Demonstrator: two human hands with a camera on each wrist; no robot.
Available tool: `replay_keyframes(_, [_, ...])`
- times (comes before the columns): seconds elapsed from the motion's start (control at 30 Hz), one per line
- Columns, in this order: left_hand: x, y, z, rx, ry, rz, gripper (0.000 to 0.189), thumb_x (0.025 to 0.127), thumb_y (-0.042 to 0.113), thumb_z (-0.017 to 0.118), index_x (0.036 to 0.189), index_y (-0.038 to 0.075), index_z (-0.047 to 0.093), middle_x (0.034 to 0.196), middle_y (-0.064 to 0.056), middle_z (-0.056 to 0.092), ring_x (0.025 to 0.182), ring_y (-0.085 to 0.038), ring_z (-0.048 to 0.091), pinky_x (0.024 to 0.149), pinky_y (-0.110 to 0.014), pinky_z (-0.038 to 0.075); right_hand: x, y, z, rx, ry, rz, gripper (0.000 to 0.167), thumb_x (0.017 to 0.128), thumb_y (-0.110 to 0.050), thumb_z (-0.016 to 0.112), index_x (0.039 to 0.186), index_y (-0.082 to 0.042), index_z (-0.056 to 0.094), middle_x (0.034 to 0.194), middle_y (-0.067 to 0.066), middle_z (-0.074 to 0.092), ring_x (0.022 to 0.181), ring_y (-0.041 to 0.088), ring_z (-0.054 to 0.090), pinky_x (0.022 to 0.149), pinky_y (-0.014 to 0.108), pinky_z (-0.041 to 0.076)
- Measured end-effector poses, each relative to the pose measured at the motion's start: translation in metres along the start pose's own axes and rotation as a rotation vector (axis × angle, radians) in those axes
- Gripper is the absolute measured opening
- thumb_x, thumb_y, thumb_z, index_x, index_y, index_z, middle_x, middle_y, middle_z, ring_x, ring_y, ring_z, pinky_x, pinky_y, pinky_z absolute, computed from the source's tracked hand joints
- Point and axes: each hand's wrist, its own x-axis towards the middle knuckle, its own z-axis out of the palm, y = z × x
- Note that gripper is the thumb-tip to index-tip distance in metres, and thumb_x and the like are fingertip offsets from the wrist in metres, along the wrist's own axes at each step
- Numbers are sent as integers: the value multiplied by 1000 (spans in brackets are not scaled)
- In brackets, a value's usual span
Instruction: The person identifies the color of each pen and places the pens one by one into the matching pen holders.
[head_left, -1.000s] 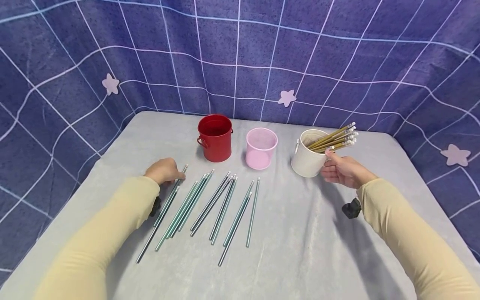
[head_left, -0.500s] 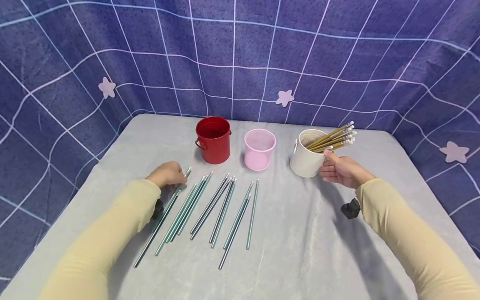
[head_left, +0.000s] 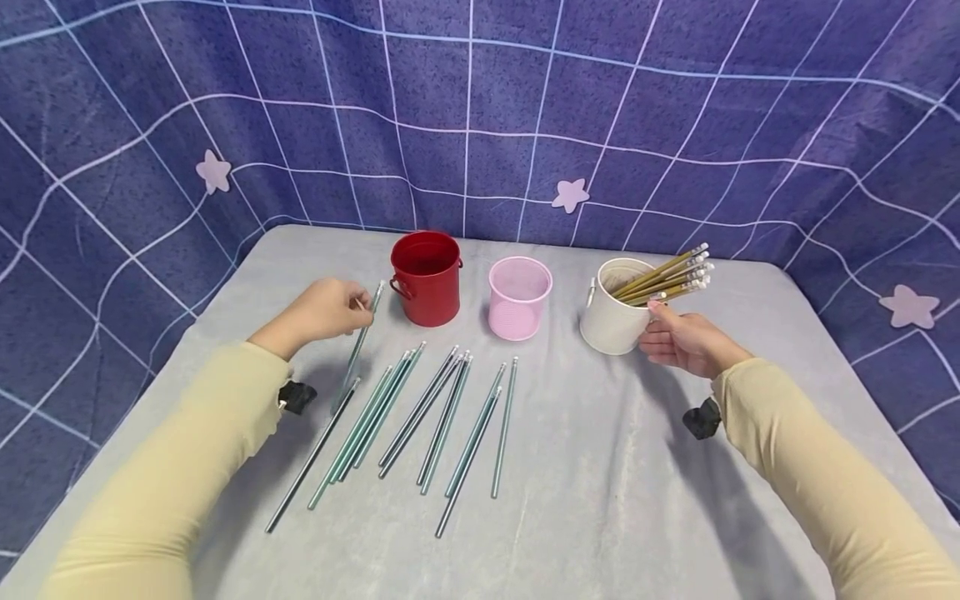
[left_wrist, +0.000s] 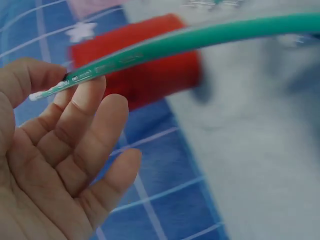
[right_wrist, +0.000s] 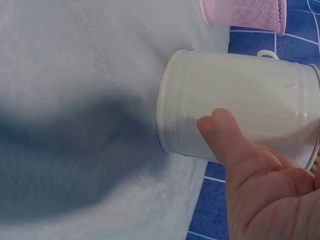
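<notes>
My left hand pinches a green pencil near its white eraser end, between thumb and fingers. In the head view that pencil slants down from the hand, left of the red bucket. A dark pencil lies on the table below it, at the left end of a spread of green and dark pencils. My right hand holds the white bucket, thumb at the rim and fingers against the side. Several yellow-brown pencils lean out of that bucket, erasers up.
A pink mesh cup stands between the red and white buckets. All sit toward the back of the grey cloth-covered table. Behind hangs a blue gridded cloth with pale stars.
My left hand has lifted a green pencil from the left of the spread and moved it up toward the red bucket. The right hand stays at the white bucket.
</notes>
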Motion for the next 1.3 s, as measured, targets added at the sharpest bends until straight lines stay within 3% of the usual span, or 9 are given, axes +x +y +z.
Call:
replay_keyframes(0.27, [-4, 41, -21, -42, 257, 114, 9, 81, 8, 63, 83, 0, 67, 76, -11, 67, 71, -17, 58, 64, -28, 44, -1, 1, 1, -2, 3, -3, 87, 100, -50, 28, 138, 26, 9, 143, 41, 25, 89, 4, 62, 92, 32, 49])
replay_keyframes(0.43, [-7, 64, -26, -172, 483, 133, 10, 83, 7, 67, 83, -2, 65, 84, -17, 69, 69, 0, 57, 64, -14, 43, -1, 1, 2, -4, 15, -6, 86, 101, -49, 29, 138, 26, 11, 137, 39, 38, 88, 4, 62, 92, 31, 50])
replay_keyframes(0.57, [0, 71, -19, -332, 618, 190, 9, 82, 2, 68, 83, -7, 64, 80, -14, 70, 63, 10, 54, 61, -11, 43, -2, 0, 1, 4, 36, -9, 85, 101, -48, 30, 137, 26, 12, 125, 30, 53, 86, 4, 62, 89, 31, 51])
replay_keyframes(0.7, [13, 72, -3, -507, 717, 285, 8, 80, -5, 67, 84, -12, 63, 74, -8, 69, 62, 7, 57, 62, -12, 47, -2, 0, 2, -2, 36, -13, 85, 101, -48, 30, 138, 26, 12, 133, 37, 43, 87, 3, 62, 90, 30, 51])
replay_keyframes(0.8, [24, 77, 12, -572, 736, 314, 10, 80, -6, 66, 86, -13, 64, 76, -14, 69, 62, 6, 57, 63, -12, 48, -2, 0, 4, -7, 29, -16, 86, 100, -49, 29, 138, 26, 11, 141, 41, 29, 89, 3, 61, 92, 31, 49])
replay_keyframes(0.97, [39, 87, 41, -556, 719, 320, 13, 82, -3, 67, 87, -12, 60, 80, -23, 69, 63, 11, 54, 64, -12, 46, -2, 1, 3, -20, 19, -16, 86, 101, -50, 26, 138, 26, 10, 142, 42, 25, 90, 3, 61, 93, 31, 49])
replay_keyframes(1.13, [47, 94, 53, -549, 762, 442, 12, 84, -4, 67, 87, -10, 56, 82, -22, 70, 69, 14, 56, 66, -12, 47, -2, 0, 2, -20, 18, -24, 85, 101, -49, 28, 138, 26, 11, 139, 40, 33, 89, 3, 61, 92, 31, 49])
replay_keyframes(1.2, [49, 97, 54, -561, 748, 458, 12, 84, -4, 67, 88, -9, 57, 84, -22, 70, 72, 9, 60, 67, -14, 48, -2, 1, 3, -15, 19, -29, 85, 101, -48, 28, 138, 26, 11, 139, 40, 33, 88, 2, 62, 92, 30, 49])
replay_keyframes(1.3, [53, 99, 57, -565, 700, 416, 13, 84, -2, 69, 89, -7, 58, 86, -20, 71, 75, -5, 65, 69, -15, 50, -1, 2, 4, -4, 26, -31, 85, 101, -48, 28, 138, 26, 11, 140, 41, 31, 88, 2, 62, 91, 30, 50])
